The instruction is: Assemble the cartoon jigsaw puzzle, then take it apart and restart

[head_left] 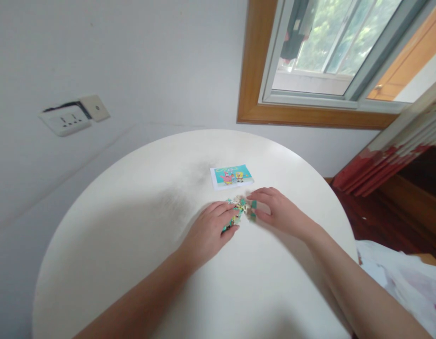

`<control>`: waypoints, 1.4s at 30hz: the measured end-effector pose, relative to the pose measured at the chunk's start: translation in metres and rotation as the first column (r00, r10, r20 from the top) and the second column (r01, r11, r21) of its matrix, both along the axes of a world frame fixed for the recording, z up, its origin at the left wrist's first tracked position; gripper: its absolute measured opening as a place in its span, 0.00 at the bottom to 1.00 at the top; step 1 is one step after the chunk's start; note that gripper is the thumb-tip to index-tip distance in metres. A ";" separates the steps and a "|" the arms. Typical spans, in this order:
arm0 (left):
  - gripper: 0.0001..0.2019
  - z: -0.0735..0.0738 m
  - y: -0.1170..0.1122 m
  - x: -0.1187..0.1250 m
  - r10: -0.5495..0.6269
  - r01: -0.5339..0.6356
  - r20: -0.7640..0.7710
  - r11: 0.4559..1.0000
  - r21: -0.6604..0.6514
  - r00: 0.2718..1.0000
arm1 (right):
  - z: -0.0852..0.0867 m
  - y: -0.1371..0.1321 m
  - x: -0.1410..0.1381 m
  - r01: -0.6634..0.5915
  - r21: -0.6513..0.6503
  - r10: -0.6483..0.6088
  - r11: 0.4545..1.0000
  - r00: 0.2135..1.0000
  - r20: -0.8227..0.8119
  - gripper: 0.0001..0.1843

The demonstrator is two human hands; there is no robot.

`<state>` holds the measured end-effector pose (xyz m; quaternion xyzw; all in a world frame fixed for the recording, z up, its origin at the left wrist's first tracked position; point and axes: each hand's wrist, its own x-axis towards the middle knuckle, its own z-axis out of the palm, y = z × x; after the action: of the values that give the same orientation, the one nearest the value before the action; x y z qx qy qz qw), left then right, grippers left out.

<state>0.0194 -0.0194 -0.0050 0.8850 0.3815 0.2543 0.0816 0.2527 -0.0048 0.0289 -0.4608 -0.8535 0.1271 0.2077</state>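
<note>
A small heap of jigsaw puzzle pieces point(241, 205), mostly teal with bits of yellow and white, lies on the round white table point(140, 263). My left hand point(212, 226) rests over the heap's left side, its fingers stretched out across several pieces and hiding some of them. At the right side, my right hand point(274, 209) curves round the heap with thumb and fingers apart. Teal pieces beside those right fingertips are slightly blurred. Just beyond the heap lies a flat picture card point(233, 176) showing a pink starfish and a yellow sponge cartoon figure.
A white wall with a socket point(67, 120) stands behind and left of the table. At the back right is a wood-framed window point(255, 113), with a red and white curtain point(376, 165) beside it. White plastic bags point(401, 278) lie low at the right.
</note>
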 end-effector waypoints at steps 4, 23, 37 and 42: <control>0.10 0.004 0.000 0.001 0.015 -0.015 0.011 1.000 0.006 1.000 | -0.007 0.001 0.012 0.072 -0.040 -0.067 0.997 0.990 0.125 0.33; 0.09 0.008 -0.001 0.003 0.035 -0.034 0.023 0.999 -0.010 0.999 | -0.002 -0.001 -0.015 0.079 -0.154 -0.069 0.985 0.995 0.068 0.08; 0.18 0.001 0.001 0.000 0.093 -0.092 -0.042 0.996 0.015 0.995 | -0.015 0.000 -0.018 0.092 -0.015 -0.091 0.996 0.995 0.031 0.25; 0.10 0.002 0.001 0.002 0.071 -0.071 -0.030 0.997 0.000 0.997 | -0.020 0.003 -0.025 0.060 -0.031 -0.060 0.998 0.998 0.017 0.18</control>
<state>0.0212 -0.0189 -0.0026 0.8744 0.4141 0.2436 0.0670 0.2280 -0.0019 0.0090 -0.4906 -0.8388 0.1305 0.1970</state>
